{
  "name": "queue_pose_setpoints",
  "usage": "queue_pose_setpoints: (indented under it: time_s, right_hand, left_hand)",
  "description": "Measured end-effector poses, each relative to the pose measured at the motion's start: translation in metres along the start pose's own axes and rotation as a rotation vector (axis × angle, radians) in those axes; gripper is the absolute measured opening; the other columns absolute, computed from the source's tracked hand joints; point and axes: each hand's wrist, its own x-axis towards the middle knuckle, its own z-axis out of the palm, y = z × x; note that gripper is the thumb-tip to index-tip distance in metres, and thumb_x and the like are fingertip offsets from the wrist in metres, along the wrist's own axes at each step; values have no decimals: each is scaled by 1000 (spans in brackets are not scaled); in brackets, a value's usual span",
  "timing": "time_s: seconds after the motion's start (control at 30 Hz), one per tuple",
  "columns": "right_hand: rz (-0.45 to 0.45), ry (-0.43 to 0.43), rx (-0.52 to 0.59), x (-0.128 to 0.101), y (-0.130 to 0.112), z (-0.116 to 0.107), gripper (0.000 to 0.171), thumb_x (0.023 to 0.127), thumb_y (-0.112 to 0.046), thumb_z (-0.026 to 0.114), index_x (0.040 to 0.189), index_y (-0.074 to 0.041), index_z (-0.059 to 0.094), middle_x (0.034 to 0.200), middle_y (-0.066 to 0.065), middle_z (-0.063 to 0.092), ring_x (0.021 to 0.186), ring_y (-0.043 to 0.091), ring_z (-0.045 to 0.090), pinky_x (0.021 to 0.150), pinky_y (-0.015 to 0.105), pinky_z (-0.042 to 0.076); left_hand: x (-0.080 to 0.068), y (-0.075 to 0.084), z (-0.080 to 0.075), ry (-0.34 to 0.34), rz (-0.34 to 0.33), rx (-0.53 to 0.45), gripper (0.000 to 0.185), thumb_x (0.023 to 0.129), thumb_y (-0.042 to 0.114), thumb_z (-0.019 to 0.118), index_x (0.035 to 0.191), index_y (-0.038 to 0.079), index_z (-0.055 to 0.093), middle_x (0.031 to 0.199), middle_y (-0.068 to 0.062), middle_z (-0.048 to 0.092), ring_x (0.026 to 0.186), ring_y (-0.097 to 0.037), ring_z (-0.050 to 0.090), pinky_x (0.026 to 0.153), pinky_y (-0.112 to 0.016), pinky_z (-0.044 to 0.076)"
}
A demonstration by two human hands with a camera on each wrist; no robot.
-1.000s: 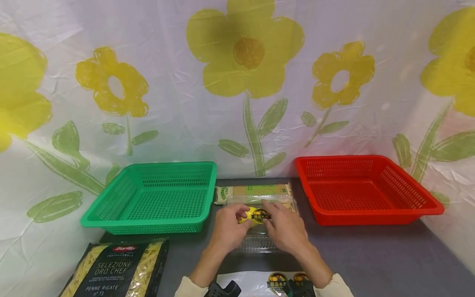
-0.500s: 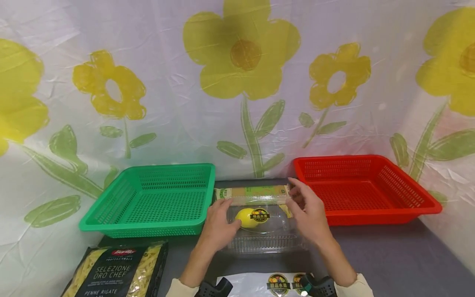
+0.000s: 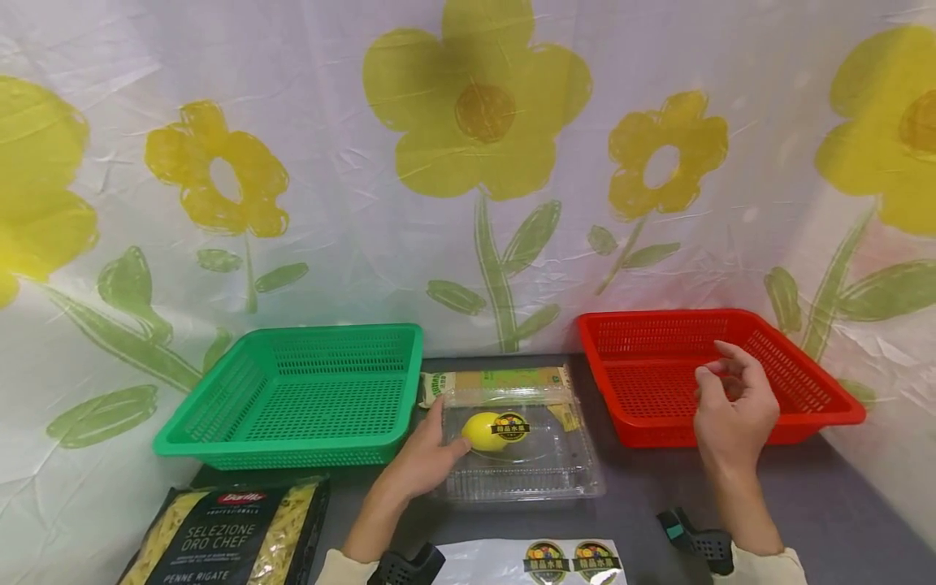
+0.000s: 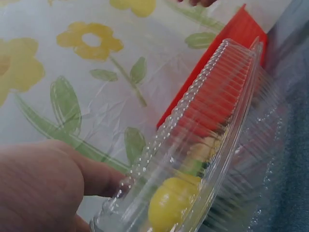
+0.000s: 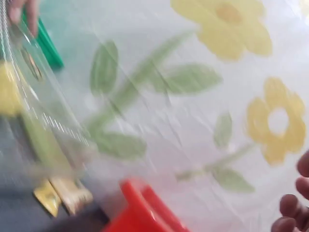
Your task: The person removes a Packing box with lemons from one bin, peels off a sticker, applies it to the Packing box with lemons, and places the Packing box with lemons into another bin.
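On the desk [image 3: 636,504], the clear container [image 3: 557,448] with yellow fruit [image 3: 478,431] is touched at its nine o'clock edge by the left hand [image 3: 422,457], thumb and fingers apart, while the right hand [image 3: 736,413], loosely bent and unclosed, is held near the red basket [image 3: 653,432] at two o'clock.

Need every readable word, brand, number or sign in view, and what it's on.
"Barilla": logo on the penne rigate bag, slightly blurred
"SELEZIONE ORO CHEF": same bag
"PENNE RIGATE": same bag, at the frame's bottom edge
"精品水果": round sticker on the clear plastic clamshell; also two stickers on the white sheet
Unreadable: fine print on bag and stickers; green lettering on the long pack behind.
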Motion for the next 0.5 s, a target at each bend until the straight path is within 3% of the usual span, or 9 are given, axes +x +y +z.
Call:
queue_pose_setpoints:
  time_s: [0.07,0.13,0.23,0.3,0.37,0.5]
  right_hand:
    - [40,109,-12,7,9,-5,32,94,-8,61,123,-13,72,82,-15,60,63,4,53,60,15,45]
    - [88,224,-21,13,17,-9,32,93,-10,61,122,-15,74,81,-17,60,65,2,53,63,14,45]
    - [150,386,-25,18,31,-14,32,92,-11,60,120,-17,75,80,-18,58,73,1,51,68,16,42]
    - [193,475,-23,19,41,-17,33,90,-10,60,117,-18,76,80,-18,57,74,0,50,68,16,40]
    - [261,539,27,21,50,-19,33,89,-7,60,115,-17,76,81,-16,56,74,1,48,67,17,38]
    - [486,593,214,22,64,-26,36,87,-2,63,120,-17,67,86,-9,52,73,4,46,67,15,40]
  left_hand:
    - [0,-2,-1,-30,-49,-56,87,99,26,61,162,3,4,162,-32,18,144,-51,32,105,-66,41]
    - [-1,-4,-1,-65,-94,-128,88,99,28,60,163,8,2,161,-34,19,134,-55,43,83,-62,56]
    - [-1,-7,-1,-118,-153,-260,91,100,30,59,163,14,-5,160,-36,15,120,-55,53,54,-53,59]
    - [-1,-10,-1,-140,-160,-330,93,100,30,58,162,11,-9,158,-37,16,114,-51,58,53,-52,59]
    - [-1,-12,-1,-154,-157,-380,91,102,32,56,161,7,-9,152,-39,26,107,-46,62,55,-52,60]
    - [0,-16,0,-168,-140,-429,73,105,36,48,157,2,11,124,-34,50,90,-38,68,60,-53,60]
